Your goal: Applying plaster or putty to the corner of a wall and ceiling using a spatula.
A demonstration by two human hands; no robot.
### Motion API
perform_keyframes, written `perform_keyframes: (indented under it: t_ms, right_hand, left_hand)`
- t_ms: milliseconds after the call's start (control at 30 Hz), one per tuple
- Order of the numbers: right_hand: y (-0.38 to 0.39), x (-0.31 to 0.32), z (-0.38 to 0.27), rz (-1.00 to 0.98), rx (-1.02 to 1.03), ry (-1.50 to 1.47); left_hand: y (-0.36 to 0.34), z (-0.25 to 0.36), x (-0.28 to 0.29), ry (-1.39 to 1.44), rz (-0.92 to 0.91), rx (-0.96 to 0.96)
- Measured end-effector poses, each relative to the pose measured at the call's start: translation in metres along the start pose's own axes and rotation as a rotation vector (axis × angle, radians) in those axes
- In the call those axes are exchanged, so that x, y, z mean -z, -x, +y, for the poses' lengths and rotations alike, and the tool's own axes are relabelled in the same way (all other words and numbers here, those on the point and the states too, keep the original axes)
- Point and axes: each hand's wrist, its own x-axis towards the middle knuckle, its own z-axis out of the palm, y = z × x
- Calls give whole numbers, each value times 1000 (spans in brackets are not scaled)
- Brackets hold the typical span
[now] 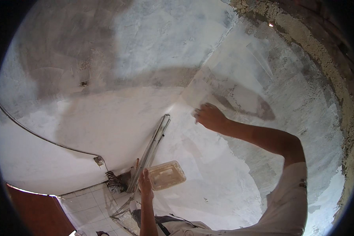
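My right hand [211, 117] is raised against the plastered wall [240, 129], close beside the corner where two walls meet. Its fingers are bent closed, and whatever they hold is too hidden to name. Lower down, my left hand [146, 185] grips the near-left edge of a shallow rectangular tray [179, 172]. The tray is tan, with pale smears of wall filler inside. Part of that hand's grip is hidden beneath the tray. White filler covers the lower wall, while grey patchy plaster shows higher up.
Long metal bars [155, 135] lean in the corner behind the tray. A black cable [39, 136] runs down the left wall to a wall box [98, 160]. Striped cloth [112, 179] lies by the white tiled floor [82, 204]. A reddish-brown panel [37, 210] stands at lower left.
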Motion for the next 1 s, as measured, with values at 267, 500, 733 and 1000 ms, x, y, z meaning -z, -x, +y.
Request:
perform_keyframes:
  t_ms: [267,500,733,1000]
  right_hand:
    - [-3,-108,48,-303,-170,73]
    - [137,20,-15,-484,20,218]
    - [84,62,-25,-194,-94,-204]
    - [-75,-57,49,-179,-188,117]
  left_hand:
    - [4,-21,2,115,-46,16]
    - [-2,7,-48,157,-129,21]
    - [18,23,-62,72,-164,64]
    - [18,-16,-27,57,-52,26]
